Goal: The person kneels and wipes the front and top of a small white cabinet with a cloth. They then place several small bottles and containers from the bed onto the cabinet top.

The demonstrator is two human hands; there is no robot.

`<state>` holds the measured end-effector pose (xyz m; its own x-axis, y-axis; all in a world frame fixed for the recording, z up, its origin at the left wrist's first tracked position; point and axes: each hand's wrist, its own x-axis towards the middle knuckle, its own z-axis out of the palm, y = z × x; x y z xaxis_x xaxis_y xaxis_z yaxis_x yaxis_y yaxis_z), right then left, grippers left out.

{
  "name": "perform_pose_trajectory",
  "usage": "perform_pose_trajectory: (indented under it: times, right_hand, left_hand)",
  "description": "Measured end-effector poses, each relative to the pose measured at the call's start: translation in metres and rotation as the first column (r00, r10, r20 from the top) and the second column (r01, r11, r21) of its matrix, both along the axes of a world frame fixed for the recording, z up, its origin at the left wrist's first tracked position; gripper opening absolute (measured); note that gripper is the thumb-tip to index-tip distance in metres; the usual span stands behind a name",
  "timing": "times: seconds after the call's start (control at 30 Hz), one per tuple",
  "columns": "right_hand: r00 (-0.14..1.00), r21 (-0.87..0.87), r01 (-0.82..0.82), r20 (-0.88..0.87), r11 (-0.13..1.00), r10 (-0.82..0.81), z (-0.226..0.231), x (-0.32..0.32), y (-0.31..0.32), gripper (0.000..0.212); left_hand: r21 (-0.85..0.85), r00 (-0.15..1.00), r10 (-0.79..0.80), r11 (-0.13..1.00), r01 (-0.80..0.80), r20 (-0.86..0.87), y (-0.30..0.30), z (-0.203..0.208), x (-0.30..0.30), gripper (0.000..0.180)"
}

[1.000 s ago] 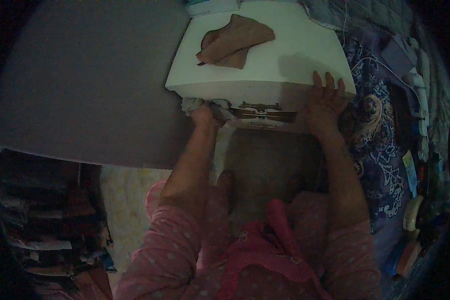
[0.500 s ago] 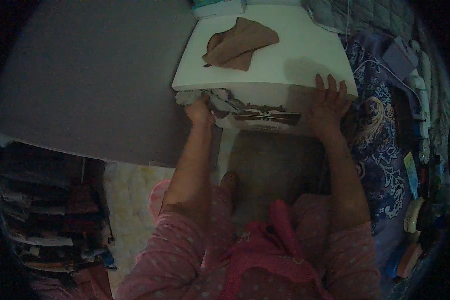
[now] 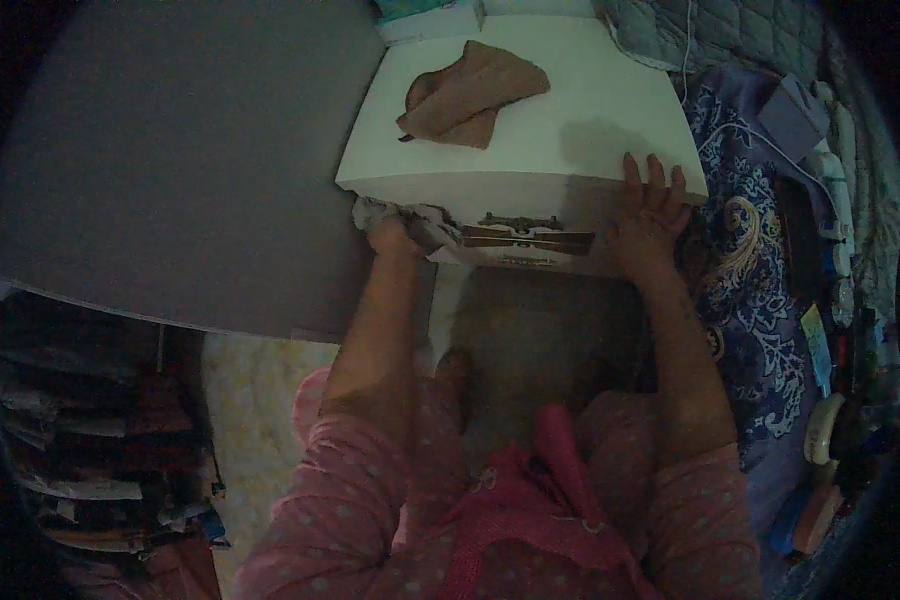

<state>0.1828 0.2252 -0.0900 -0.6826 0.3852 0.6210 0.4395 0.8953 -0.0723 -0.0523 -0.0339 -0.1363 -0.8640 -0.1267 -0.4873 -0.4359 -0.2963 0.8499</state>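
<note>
Layout: white bedside cabinet (image 3: 570, 130) ahead of the person, bed to its right.
Folded brown cloth (image 3: 473, 93) lies on the cabinet top, left of centre; a tissue box (image 3: 430, 14) sits behind it. Left hand (image 3: 392, 238) is at the drawer front (image 3: 530, 240), left end, on grey fabric (image 3: 410, 218); right hand (image 3: 650, 210) is on the cabinet's front right edge. Patterned blue bedspread (image 3: 760, 260) lies right; stacked clothes (image 3: 90, 430) lower left.

One white cabinet (image 3: 530, 150), one brown cloth (image 3: 475, 95) on it, one gray cloth (image 3: 410, 215) (bunched at the drawer), two hands (image 3: 650, 210).
</note>
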Motion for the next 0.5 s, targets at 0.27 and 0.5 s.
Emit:
perform_pose_trajectory:
  times: [0.27,0.5]
  right_hand:
    - [0.985,-0.09,0.058,0.169,0.994,-0.042,0.011,0.003,-0.011,0.099]
    - [0.991,-0.093,0.05,0.131,0.994,-0.038,0.015,0.0,-0.016,0.094]
  left_hand:
    - [0.098,0.975,-0.172,0.978,0.187,-0.14,-0.018,0.033,-0.002,0.027]
    - [0.159,0.974,0.015,0.987,0.021,-0.225,-0.007,0.033,0.013,0.036]
